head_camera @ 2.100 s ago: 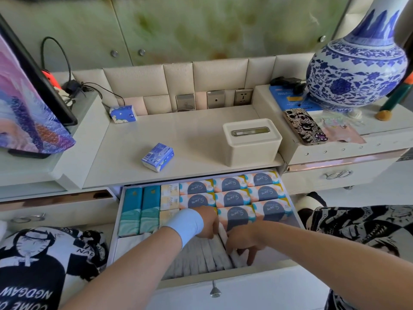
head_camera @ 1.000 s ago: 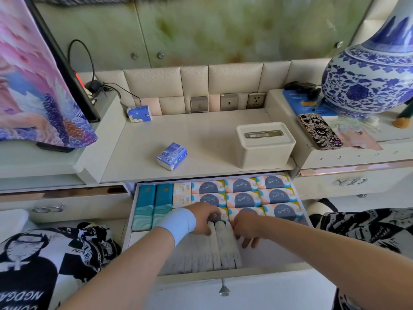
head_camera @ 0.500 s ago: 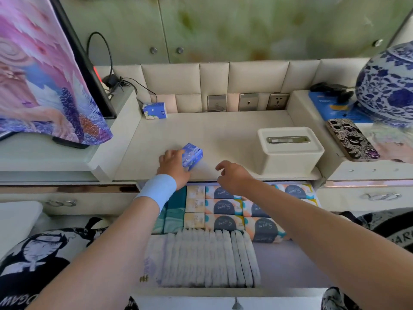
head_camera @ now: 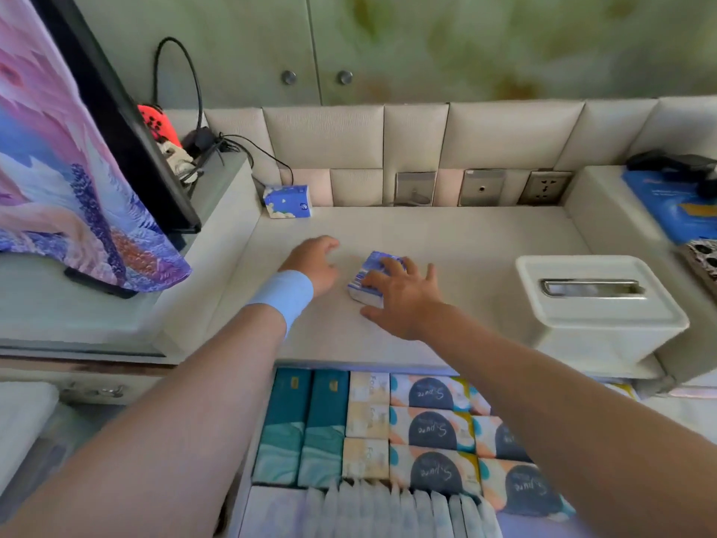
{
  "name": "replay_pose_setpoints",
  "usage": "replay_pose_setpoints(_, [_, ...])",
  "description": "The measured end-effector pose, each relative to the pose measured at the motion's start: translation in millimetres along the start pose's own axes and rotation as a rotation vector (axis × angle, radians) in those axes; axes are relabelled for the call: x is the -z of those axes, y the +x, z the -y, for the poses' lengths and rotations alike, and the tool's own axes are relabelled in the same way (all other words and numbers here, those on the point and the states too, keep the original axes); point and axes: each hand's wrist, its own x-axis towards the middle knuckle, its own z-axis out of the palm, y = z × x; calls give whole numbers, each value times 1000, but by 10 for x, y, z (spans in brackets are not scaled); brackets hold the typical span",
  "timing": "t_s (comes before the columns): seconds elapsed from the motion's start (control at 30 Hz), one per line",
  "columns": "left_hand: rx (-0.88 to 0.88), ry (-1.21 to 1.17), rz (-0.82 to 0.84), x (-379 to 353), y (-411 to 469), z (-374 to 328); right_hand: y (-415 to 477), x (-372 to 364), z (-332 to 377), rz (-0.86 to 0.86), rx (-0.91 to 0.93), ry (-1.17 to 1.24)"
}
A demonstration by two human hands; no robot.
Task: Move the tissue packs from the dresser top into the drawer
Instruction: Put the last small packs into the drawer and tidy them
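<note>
A small blue tissue pack (head_camera: 366,275) lies on the dresser top (head_camera: 458,234) near its front middle. My right hand (head_camera: 403,297) covers it, fingers on its top and thumb at its near side. My left hand (head_camera: 316,262), with a pale blue wristband, hovers just left of the pack with loosely curled fingers and holds nothing. A second blue tissue pack (head_camera: 288,201) stands at the back left corner, against the padded wall. Below the top, the open drawer (head_camera: 516,524) holds rows of teal, cream and patterned tissue packs.
A white tissue box (head_camera: 597,304) stands at the right front of the top. A dark-framed screen with a colourful picture (head_camera: 77,149) leans on the raised left ledge, beside cables and a red controller (head_camera: 155,122). Wall sockets (head_camera: 545,187) line the back; a blue book (head_camera: 675,203) lies right.
Both hands rose out of the drawer to the dresser top. My left hand first took the front blue pack, then let go and shifted left; my right hand now covers it.
</note>
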Motion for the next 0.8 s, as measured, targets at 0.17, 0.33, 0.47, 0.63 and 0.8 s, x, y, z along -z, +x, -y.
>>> replay_pose_setpoints(0.17, [125,158,-203,167,661,258,427,-17,-49,-133,8,246])
replay_pose_setpoints(0.33, [179,197,-198,124,1142,407,686,-146,-74,-184,37,176])
replay_pose_setpoints(0.47, [130,362,-209,16,1419,432,755,-198,-95,-192,32,120])
replay_pose_setpoints(0.63, [160,557,-304,108,1562,316,748,-240,-122,-237,35,154])
replay_pose_setpoints(0.8, [161,692,-301,17,1458,345,749,-220,-121,-245,27,162])
